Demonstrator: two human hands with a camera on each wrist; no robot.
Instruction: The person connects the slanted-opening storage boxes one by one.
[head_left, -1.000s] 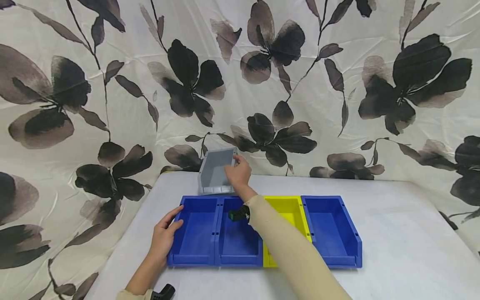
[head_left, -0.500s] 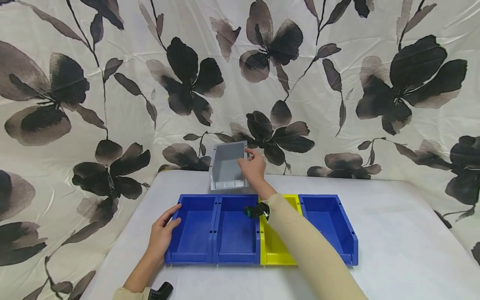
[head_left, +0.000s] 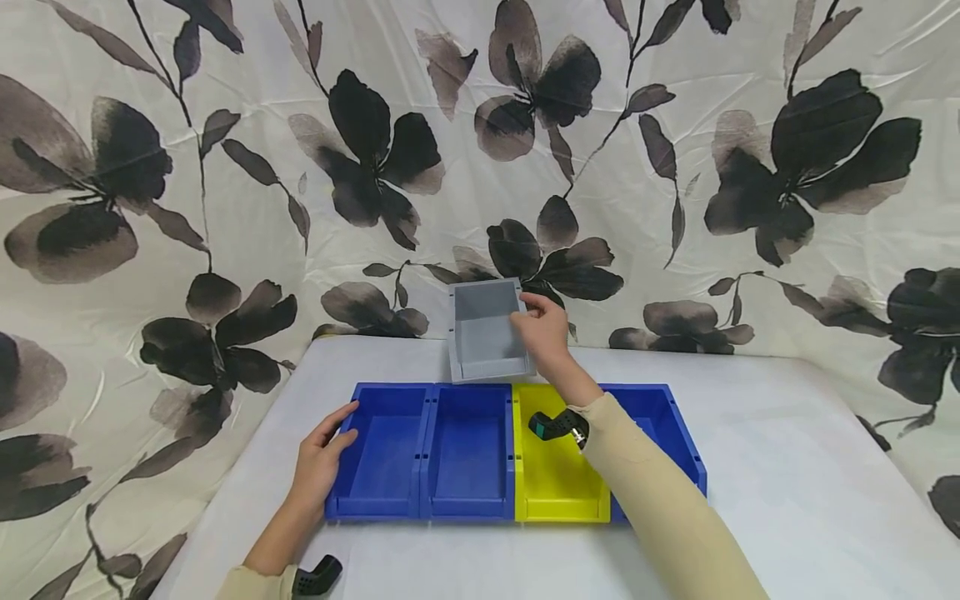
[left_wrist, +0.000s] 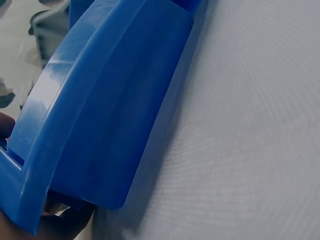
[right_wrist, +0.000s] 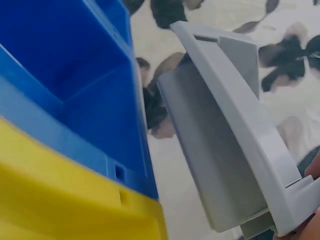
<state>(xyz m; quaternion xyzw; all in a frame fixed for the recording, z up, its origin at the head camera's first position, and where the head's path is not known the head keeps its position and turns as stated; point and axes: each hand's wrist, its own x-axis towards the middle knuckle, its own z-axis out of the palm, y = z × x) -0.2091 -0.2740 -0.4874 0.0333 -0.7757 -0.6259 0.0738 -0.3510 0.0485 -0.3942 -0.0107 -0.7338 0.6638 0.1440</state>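
With thumb and fingers, my right hand (head_left: 546, 337) pinches the right-hand rim of a grey plastic storage bin (head_left: 491, 325). The bin is tilted, its inside facing me, just behind the row of bins; the right wrist view shows its side and rim lip, fingers at the lower right. My left hand (head_left: 317, 467) grips the left side of the leftmost blue bin (head_left: 384, 454), thumb at the rim. In the left wrist view that blue wall (left_wrist: 115, 100) hides most of the fingers. A second blue bin (head_left: 471, 450) and a yellow bin (head_left: 562, 483) stand beside it.
Another blue bin (head_left: 651, 408) ends the row at the right, partly behind my right sleeve (head_left: 660, 492). All stand on a white-covered table (head_left: 780, 467). A flower-printed cloth (head_left: 420, 50) hangs behind the table.
My right hand has carried the grey bin rightward, from behind the two left blue bins to behind the second blue bin and the yellow one. My left hand has kept its place on the blue bin.
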